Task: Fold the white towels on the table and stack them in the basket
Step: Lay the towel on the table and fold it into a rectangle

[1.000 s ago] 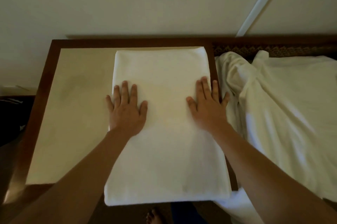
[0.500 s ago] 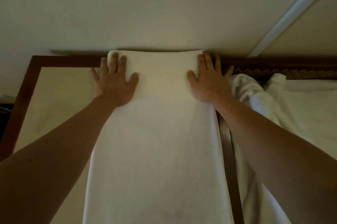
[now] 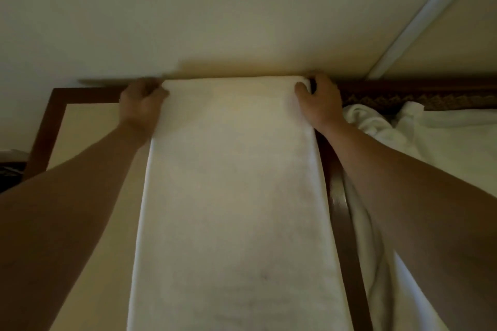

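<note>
Gripping both far corners of white towel (image 3: 231,196): left hand (image 3: 141,106) at far-left corner, right hand (image 3: 318,100) at far-right, fingers (image 3: 301,92) curled round cloth on each side. Lay flat on tabletop (image 3: 78,131), long axis running away from body toward wall. Both hands level at far edge, neither nearer. Looked set for pulling far end back toward near end. Crumpled towels (image 3: 430,142) heaped just right. Basket not seen.

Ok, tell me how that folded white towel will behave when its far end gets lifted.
The folded white towel will probably bend limply, since it lies flat like soft cloth. It likely needs both corners held; the left hand and right hand each grip one. It looks layered, so its layers may shift.
</note>
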### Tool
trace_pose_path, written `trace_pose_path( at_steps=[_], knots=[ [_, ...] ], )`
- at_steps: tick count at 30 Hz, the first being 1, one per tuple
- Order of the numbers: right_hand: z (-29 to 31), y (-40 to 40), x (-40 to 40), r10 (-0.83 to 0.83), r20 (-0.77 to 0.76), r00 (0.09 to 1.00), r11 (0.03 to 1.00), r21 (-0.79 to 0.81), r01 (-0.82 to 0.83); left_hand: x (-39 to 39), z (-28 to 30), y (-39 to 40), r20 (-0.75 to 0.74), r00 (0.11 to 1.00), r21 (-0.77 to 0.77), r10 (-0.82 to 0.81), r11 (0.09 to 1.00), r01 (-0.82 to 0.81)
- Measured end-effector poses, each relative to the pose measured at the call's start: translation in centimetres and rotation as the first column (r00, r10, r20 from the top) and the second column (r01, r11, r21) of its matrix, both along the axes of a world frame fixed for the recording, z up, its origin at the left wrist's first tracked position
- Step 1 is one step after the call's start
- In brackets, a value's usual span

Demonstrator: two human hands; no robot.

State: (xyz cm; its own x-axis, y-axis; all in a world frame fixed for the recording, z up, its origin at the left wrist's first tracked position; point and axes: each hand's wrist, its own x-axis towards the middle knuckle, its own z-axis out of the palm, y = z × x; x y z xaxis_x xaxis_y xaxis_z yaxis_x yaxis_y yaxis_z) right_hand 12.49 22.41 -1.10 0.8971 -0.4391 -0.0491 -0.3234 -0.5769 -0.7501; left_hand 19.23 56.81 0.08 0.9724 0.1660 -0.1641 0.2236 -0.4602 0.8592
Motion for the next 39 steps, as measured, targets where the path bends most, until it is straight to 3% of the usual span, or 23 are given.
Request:
trace_pose_path(
  at_steps=[2, 5, 11, 18, 21, 23, 25, 28, 32, 35, 39],
  knots=[
    [0.2, 0.0, -3.2, 0.083, -0.072, 0.994, 0.996, 0.044, -0.08, -3.2, -0.5, 1.6, -0.048, 0.998, 0.016, -0.047, 0.999, 0.048],
    [0.0, 1.2, -8.8, 0.176, -0.143, 0.974, 0.983, -0.019, -0.181, -8.5, -1.1, 2.5, -0.056, 0.993, 0.1, -0.108, 0.989, 0.113],
    [-0.4, 5.0, -22.5, 0.133, -0.186, 0.974, 0.986, -0.072, -0.148, -21.4, -1.4, 5.0, -0.079, 0.985, 0.233, -0.153, 0.958, 0.168],
    [-0.4, 10.4, -40.6, -0.012, -0.305, 0.952, 0.975, -0.214, -0.056, -38.9, -0.3, 9.1, -0.159, 0.975, 0.177, -0.157, 0.967, 0.185],
    [-0.5, 12.2, -46.3, -0.171, -0.216, 0.961, 0.941, -0.326, 0.094, -45.3, 0.6, 9.4, -0.148, 0.987, 0.101, -0.056, 0.992, 0.072],
    [-0.4, 13.1, -48.6, -0.287, -0.126, 0.95, 0.91, -0.345, 0.23, -48.4, 1.4, 8.8, -0.125, 0.988, 0.054, 0.096, 0.994, -0.09],
    [-0.2, 13.4, -49.5, -0.344, -0.102, 0.933, 0.913, -0.268, 0.308, -49.7, 1.3, 8.2, -0.145, 0.95, -0.058, 0.275, 0.956, -0.286],
    [-0.2, 13.3, -49.4, -0.399, -0.13, 0.908, 0.917, -0.052, 0.396, -49.0, -0.2, 8.0, -0.338, 0.846, -0.257, 0.413, 0.824, -0.505],
    [-0.6, 12.9, -48.9, -0.419, -0.191, 0.888, 0.875, 0.176, 0.451, -48.4, -1.5, 8.8, -0.474, 0.824, -0.313, 0.309, 0.816, -0.486],
    [-0.6, 12.0, -49.1, -0.372, -0.191, 0.908, 0.876, 0.251, 0.412, -48.2, -1.3, 9.6, -0.531, 0.834, -0.466, 0.152, 0.77, -0.436],
    [-0.5, 11.4, -49.3, -0.295, -0.206, 0.933, 0.881, 0.319, 0.349, -48.3, -0.3, 9.9, -0.551, 0.834, -0.487, 0.022, 0.803, -0.343]
  ],
)
